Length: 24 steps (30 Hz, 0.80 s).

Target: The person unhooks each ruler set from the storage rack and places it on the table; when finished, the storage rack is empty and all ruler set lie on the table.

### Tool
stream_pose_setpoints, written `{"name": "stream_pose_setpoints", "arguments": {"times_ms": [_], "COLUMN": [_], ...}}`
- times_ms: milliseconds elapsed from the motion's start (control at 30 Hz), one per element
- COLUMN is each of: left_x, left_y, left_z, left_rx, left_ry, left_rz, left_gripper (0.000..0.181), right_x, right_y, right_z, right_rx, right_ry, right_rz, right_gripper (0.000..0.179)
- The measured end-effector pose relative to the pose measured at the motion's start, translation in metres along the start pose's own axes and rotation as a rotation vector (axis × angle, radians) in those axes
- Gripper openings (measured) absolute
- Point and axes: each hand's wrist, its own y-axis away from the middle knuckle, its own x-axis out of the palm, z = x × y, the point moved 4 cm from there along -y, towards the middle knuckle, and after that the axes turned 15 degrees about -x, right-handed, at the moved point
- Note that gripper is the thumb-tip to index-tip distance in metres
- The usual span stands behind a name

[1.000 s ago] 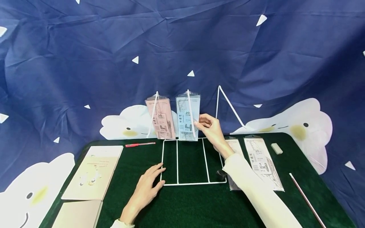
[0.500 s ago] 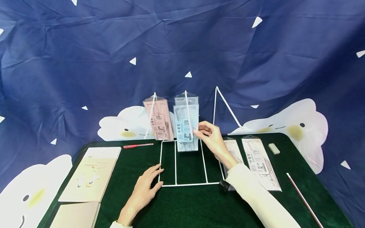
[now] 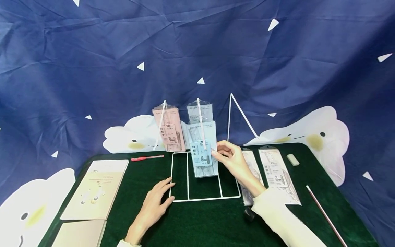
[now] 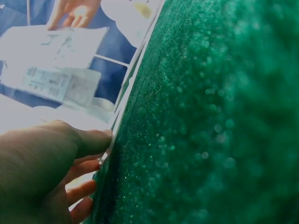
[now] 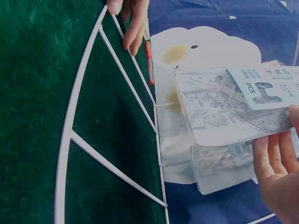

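Item, one flat pale blue clear-plastic packet (image 3: 197, 154) with drawing rulers inside and a printed label: I had it in the right hand (image 3: 230, 158), upright and slightly tilted, above the white wire frame (image 3: 206, 199). The right thumb and curled fingers pinched its right edge. A frame rod crossed its face; whether it hung there I could not tell.

Item, one matching pale blue packet (image 3: 206, 114), directly behind and higher.

Item, the left hand (image 3: 154, 200), fingers spread and relaxed: I had it touching the frame's left side, gripping nothing.

Item, one pink packet (image 3: 171, 132), hung at the left rod.

Right of the frame I counted two white printed packets (image 3: 279, 175) lying flat, one partly hidden by the arm, a small white eraser (image 3: 292, 160) and a slim pinkish stick (image 3: 325, 214).

Left of it I listed a red pen (image 3: 147, 158) and two beige paper booklets (image 3: 95, 188).

Beneath lay dark green plush cloth (image 3: 191, 224); behind, a blue cloud-patterned curtain (image 3: 185, 51).
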Motion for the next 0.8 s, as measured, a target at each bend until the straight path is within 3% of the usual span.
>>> {"name": "stream_pose_setpoints", "arguments": {"times_ms": [367,633,800], "left_x": [0.001,0.001,0.000], "left_y": [-0.001,-0.001,-0.001], "left_z": [0.001,0.001,0.001], "left_rx": [-0.022,-0.019,-0.016], "left_ry": [0.000,-0.003,-0.008], "left_rz": [0.021,0.025,0.018], "left_gripper": [0.047,0.047,0.047], "right_x": [0.003,0.001,0.001], "right_y": [0.017,0.031,0.042], "right_z": [0.013,0.025,0.033], "right_rx": [0.034,-0.038,-0.015], "right_ry": [-0.004,-0.020,-0.053], "right_rz": [0.030,0.069,0.089], "right_gripper": [0.023,0.021,0.022]}}
